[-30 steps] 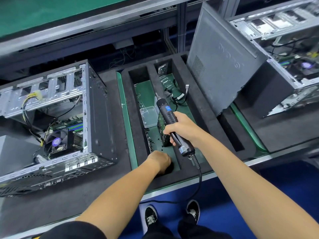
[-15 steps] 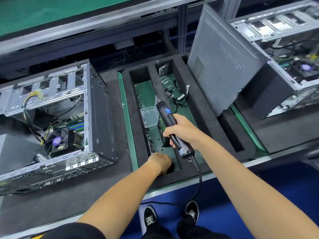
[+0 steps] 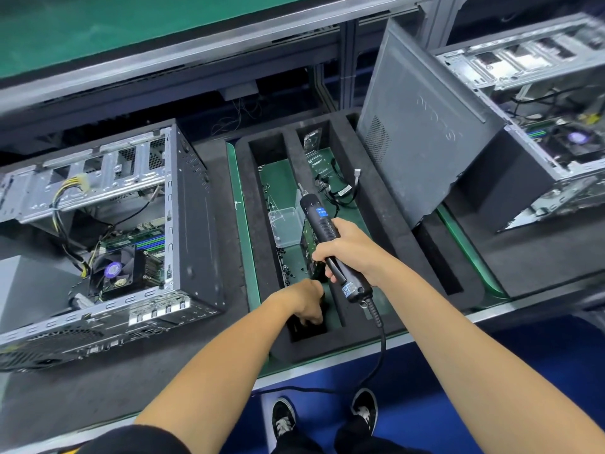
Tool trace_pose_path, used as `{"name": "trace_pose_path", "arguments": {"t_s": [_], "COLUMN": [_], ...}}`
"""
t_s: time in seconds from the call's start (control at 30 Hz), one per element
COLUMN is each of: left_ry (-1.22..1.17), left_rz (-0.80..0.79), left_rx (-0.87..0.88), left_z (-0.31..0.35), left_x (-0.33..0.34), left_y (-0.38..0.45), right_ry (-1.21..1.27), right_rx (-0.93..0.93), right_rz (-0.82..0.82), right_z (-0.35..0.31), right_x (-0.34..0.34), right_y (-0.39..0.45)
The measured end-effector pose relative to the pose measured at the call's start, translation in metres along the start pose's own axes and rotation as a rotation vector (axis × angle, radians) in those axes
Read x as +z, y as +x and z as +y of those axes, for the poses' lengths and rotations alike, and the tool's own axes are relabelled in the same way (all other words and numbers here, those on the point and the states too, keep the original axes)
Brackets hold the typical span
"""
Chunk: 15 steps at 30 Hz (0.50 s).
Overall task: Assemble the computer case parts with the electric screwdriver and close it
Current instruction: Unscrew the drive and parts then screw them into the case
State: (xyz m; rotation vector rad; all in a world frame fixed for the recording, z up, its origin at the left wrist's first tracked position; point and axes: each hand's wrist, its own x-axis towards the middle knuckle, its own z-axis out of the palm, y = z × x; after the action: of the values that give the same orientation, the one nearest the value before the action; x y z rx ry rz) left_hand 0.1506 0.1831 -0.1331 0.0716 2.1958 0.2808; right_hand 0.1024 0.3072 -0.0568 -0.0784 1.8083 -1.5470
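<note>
Cases stand on the belt: an open case point(image 3: 108, 244) lies at the left with its fan, cables and drive cage in view, and a second open case point(image 3: 537, 126) lies at the right. Between them sits a black foam tray point(image 3: 386, 204) with long slots. A grey side panel point(image 3: 422, 126) leans tilted against the tray's right part. In the left slot there are a clear plastic box point(image 3: 285, 226) and small dark screws point(image 3: 289, 273); in the middle slot lie cables point(image 3: 337, 191). The right hand point(image 3: 350, 250) grasps the black screwdriver point(image 3: 327, 237) above the tray, bit pointing away, cord hanging down. The left hand point(image 3: 307, 299) reaches down into the near end of the left slot; whether it grasps something I cannot tell.
</note>
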Motion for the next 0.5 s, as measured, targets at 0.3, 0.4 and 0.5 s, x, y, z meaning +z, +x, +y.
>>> {"name": "trace_pose_path", "arguments": {"t_s": [0.3, 0.4, 0.5], "left_ry": [-0.952, -0.943, -0.678], "left_rz": [0.341, 0.499, 0.521], "left_rx": [0.058, 0.007, -0.031], "left_z": [-0.039, -0.055, -0.060], "left_x": [-0.043, -0.055, -0.054], "left_y": [-0.037, -0.042, -0.039], "right_ry": [-0.030, -0.026, -0.028], "right_rx": [-0.041, -0.047, -0.049], "right_rz": [-0.005, -0.011, -0.011], "right_z": [-0.018, -0.024, -0.027], "right_x": [0.010, 0.014, 0.017], "right_y": [-0.006, -0.007, -0.007]}}
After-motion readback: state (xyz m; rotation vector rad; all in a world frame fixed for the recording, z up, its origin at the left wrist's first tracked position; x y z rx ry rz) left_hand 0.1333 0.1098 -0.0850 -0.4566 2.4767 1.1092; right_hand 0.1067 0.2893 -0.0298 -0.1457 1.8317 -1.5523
